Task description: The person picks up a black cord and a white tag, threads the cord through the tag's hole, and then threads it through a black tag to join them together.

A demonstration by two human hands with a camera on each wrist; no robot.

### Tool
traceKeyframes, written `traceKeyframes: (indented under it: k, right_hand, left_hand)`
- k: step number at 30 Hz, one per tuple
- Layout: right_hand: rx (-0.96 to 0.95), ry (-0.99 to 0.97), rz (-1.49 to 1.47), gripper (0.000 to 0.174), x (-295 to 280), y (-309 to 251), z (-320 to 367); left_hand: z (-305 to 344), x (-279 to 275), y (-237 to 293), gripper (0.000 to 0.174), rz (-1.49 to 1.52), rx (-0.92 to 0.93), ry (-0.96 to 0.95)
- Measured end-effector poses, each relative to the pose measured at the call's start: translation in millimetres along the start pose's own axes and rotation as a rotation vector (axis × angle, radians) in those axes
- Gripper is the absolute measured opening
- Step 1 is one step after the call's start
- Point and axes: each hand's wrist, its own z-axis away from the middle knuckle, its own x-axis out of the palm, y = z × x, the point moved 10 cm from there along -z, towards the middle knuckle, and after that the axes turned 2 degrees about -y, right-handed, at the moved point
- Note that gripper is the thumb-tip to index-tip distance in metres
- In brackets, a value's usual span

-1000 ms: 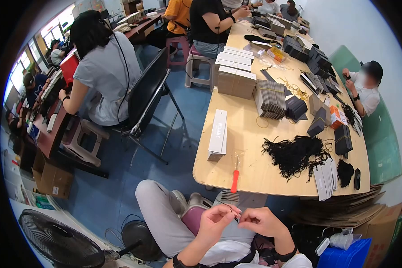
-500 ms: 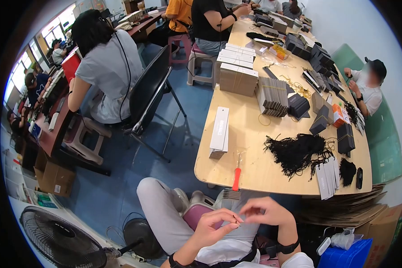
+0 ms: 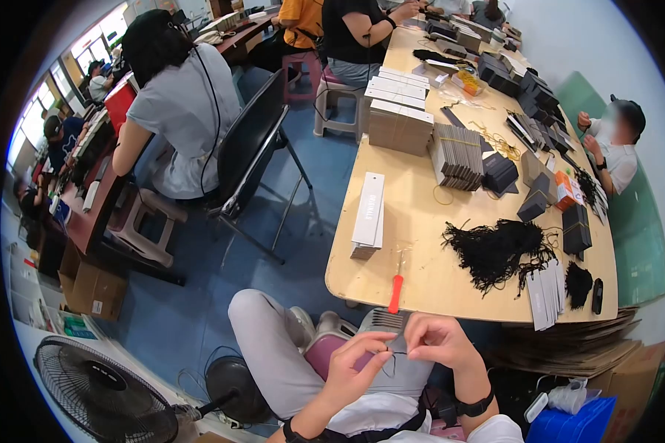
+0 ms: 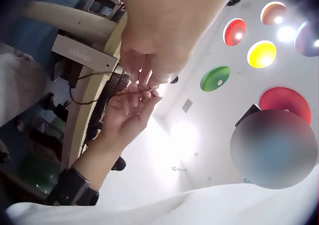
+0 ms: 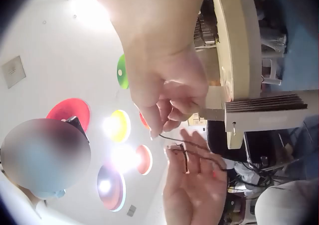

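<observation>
A thin black cord (image 5: 202, 147) runs between my two hands and hangs in a loose loop. In the head view, my left hand (image 3: 356, 365) pinches it between thumb and forefinger above my lap. Close on the right, my right hand (image 3: 445, 343) grips the cord with thumb and fingertip, the other fingers curled. The right wrist view shows the cord lying across the left fingers and one strand rising to the right thumb tip. On the table ahead lies a heap of black cords (image 3: 488, 251).
Near the table's front edge lies a red-handled tool (image 3: 396, 294) with a thin shaft. Behind it stands a stack of white tags (image 3: 368, 214); more tags (image 3: 545, 295) are fanned at right. Banded card stacks (image 3: 399, 125) stand farther back. A fan (image 3: 100, 387) is at lower left.
Half a second ago the right fingers were spread above the left hand; now they are drawn together on the cord. The hands sit slightly farther apart than one second ago, the cord loop showing below.
</observation>
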Motion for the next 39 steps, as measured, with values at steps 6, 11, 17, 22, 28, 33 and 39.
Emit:
traceKeyframes:
  k: [6,11,17,22,28,33,39]
  right_hand:
    - [0.038,0.079,0.142,0.010,4,10,1]
    - [0.137,0.099,0.094,0.014,0,20,3]
    - [0.183,0.017,-0.046,0.014,8,25,5]
    - [0.201,-0.060,-0.133,0.015,15,30,6]
    - [0.187,-0.094,-0.133,0.015,15,30,6]
    - [0.204,-0.102,-0.155,0.016,16,33,6]
    - [0.241,-0.119,-0.169,0.015,14,26,11]
  left_hand:
    - [3,4,-2,0.005,-0.037,-0.040,-0.012]
    - [5,5,-8,0.006,0.011,-0.074,-0.065]
    - [5,13,-12,0.008,0.102,-0.113,-0.239]
    - [10,25,-23,0.010,0.199,-0.165,-0.360]
    - [12,26,-23,0.011,0.239,-0.163,-0.333]
    - [11,27,-18,0.011,0.208,-0.150,-0.364]
    - [17,39,-21,0.011,0.270,-0.169,-0.527]
